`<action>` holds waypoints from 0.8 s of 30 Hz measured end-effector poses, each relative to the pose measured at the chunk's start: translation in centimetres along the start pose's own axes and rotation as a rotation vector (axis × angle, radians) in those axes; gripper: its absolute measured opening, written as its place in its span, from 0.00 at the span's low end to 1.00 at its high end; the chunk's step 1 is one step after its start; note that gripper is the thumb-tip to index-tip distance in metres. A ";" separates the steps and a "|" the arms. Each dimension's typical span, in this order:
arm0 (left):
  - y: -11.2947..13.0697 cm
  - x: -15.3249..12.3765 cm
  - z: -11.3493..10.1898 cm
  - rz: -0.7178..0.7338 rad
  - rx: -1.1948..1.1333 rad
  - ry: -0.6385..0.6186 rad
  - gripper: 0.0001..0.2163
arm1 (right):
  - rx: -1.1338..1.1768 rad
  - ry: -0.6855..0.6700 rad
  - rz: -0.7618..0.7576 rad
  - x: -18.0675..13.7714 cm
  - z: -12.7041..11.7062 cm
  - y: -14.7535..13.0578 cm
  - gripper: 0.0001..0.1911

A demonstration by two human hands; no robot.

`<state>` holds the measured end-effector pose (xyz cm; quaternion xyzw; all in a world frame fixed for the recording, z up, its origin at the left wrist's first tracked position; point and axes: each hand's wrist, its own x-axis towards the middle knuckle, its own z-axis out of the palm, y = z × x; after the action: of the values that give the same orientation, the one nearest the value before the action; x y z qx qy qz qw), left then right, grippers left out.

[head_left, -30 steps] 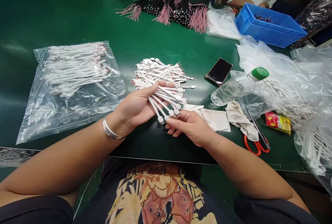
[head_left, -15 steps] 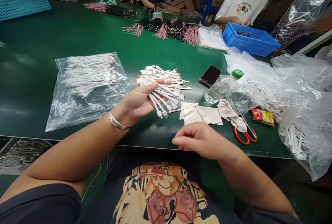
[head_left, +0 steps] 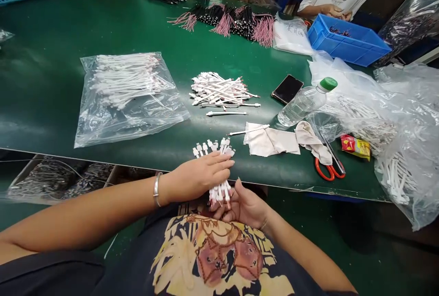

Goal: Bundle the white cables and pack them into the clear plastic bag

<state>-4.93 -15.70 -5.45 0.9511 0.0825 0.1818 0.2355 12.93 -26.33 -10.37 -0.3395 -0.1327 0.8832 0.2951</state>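
Observation:
My left hand (head_left: 197, 177) is closed over a bundle of short white cables (head_left: 214, 147) held upright at the near edge of the green table (head_left: 51, 81). Their white connector ends stick up above my fingers. My right hand (head_left: 242, 207) sits just below the table edge, fingers curled around the lower ends of the same bundle. A loose pile of white cables (head_left: 221, 90) lies on the table beyond my hands, with two single cables (head_left: 226, 113) in front of it.
A clear bag of white cables (head_left: 125, 92) lies at left. A phone (head_left: 287, 88), water bottle (head_left: 305, 101), cloth (head_left: 272, 142), red scissors (head_left: 329, 170) and plastic bags (head_left: 404, 140) fill the right. A blue bin (head_left: 348, 44), pink-black wire bundles (head_left: 236, 24) and other people are at the back.
My left hand turned palm down and brought the cable bundle from above the table to its near edge. My right hand moved under the bundle and closed on its lower ends.

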 end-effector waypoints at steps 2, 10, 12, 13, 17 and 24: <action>0.1 -0.3 0.9 0.015 0.107 -0.067 0.14 | -0.019 -0.078 0.016 0.5 0.0 -0.1 0.39; 0.0 -0.3 -0.3 0.020 0.126 -0.134 0.22 | -0.129 -0.380 0.106 2.2 -0.2 -1.6 0.43; 0.2 -0.3 -0.5 0.010 0.138 -0.144 0.23 | -0.140 -0.357 0.093 2.3 -0.1 -1.5 0.40; 0.4 -0.4 -0.6 -0.001 0.151 -0.152 0.23 | -0.141 -0.342 0.089 2.3 0.0 -1.4 0.38; 1.2 -0.7 -0.6 -0.116 0.252 -0.211 0.25 | -0.124 -0.301 0.090 2.3 0.5 -1.2 0.36; 4.4 -4.3 -3.1 -0.361 0.190 -0.106 0.26 | -0.025 -0.209 0.006 2.5 1.5 -0.9 0.30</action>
<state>-9.74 -19.29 -2.12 0.9471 0.2558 0.0777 0.1778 10.79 -24.08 -10.16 -0.2498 -0.1726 0.9129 0.2729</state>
